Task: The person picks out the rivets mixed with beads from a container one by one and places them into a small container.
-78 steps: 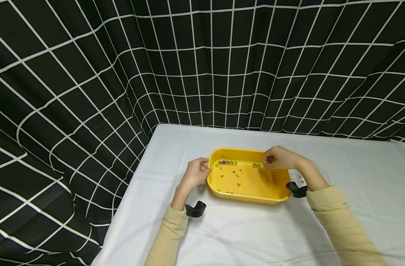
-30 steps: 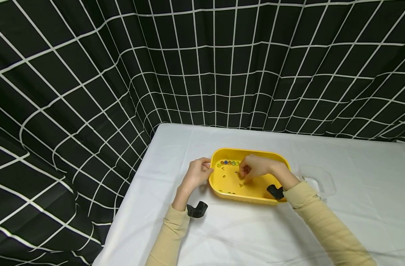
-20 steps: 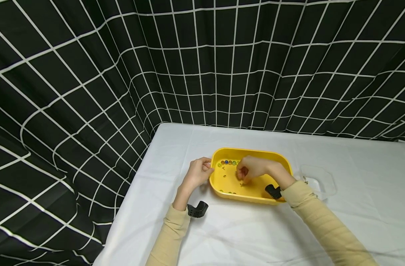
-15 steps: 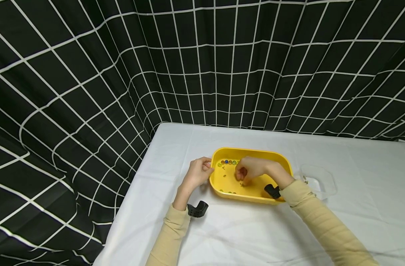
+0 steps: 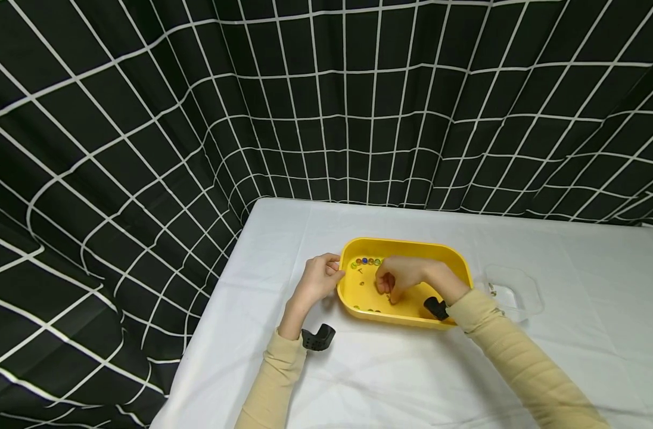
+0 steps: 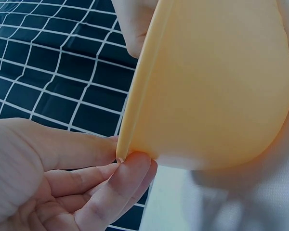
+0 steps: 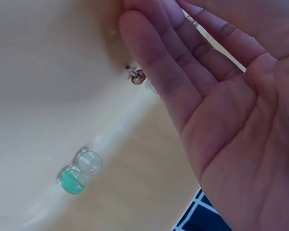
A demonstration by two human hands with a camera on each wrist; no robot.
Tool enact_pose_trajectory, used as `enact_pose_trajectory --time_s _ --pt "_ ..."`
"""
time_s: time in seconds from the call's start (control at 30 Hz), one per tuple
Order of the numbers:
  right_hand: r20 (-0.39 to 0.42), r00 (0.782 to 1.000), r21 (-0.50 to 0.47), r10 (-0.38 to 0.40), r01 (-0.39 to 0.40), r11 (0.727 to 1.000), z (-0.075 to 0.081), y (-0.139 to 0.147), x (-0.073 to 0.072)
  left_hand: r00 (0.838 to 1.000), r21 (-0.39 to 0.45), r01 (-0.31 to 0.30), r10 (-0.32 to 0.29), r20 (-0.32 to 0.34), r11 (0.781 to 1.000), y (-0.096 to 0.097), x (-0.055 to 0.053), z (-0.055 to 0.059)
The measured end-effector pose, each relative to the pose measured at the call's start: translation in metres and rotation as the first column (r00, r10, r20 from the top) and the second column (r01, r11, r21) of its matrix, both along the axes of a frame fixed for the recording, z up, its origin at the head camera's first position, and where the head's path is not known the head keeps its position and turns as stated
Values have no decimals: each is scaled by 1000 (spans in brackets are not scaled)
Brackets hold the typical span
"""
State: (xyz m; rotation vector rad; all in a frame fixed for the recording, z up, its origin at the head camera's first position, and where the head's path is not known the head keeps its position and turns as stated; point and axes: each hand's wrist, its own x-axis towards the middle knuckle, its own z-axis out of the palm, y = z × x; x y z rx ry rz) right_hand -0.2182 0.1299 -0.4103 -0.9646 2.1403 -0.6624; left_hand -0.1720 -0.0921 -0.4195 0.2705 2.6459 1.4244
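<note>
In the head view, my left hand [image 5: 318, 279] pinches the left rim of a yellow tray [image 5: 412, 316]. The left wrist view shows the thumb and fingertips on either side of that rim. Inside the tray, my right hand [image 5: 404, 275] reaches down with bent fingers, near small brass tack-like pieces [image 5: 361, 283]. In the right wrist view, one tack-like piece [image 7: 136, 75] lies beside a finger of the right hand [image 7: 216, 96]. The fingertips run out of that frame, so whether they hold a piece is hidden.
Coloured marbles [image 5: 364, 261] line the tray's back left. A green marble [image 7: 73, 182] and a clear one [image 7: 89, 162] touch in the right wrist view. A clear plastic container [image 5: 525, 292] with a few brass pieces stands right of the tray on the white cloth [image 5: 385, 381].
My right hand has moved left from the tray's right end to its middle, then slightly nearer, its fingers over the brass pieces. The left hand keeps its pinch on the rim.
</note>
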Motion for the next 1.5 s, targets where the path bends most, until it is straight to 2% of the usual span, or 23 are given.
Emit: enact_pose_trajectory --time_s 0.13,0.53,0.87,1.5 --pt "8 1000 24 -10 9 1000 0 -2 1 1000 4 2 -2 2 1000 0 0 0" --pt "-17 999 46 36 -36 998 -3 -6 1 1000 -20 -6 6 15 1000 1 0 2" --pt "-24 998 57 56 -55 997 -3 -8 1 1000 -23 -3 3 0 1000 0 0 2" --pt "-20 999 67 45 -44 997 -5 -9 1 1000 -10 2 -2 4 1000 0 -1 2"
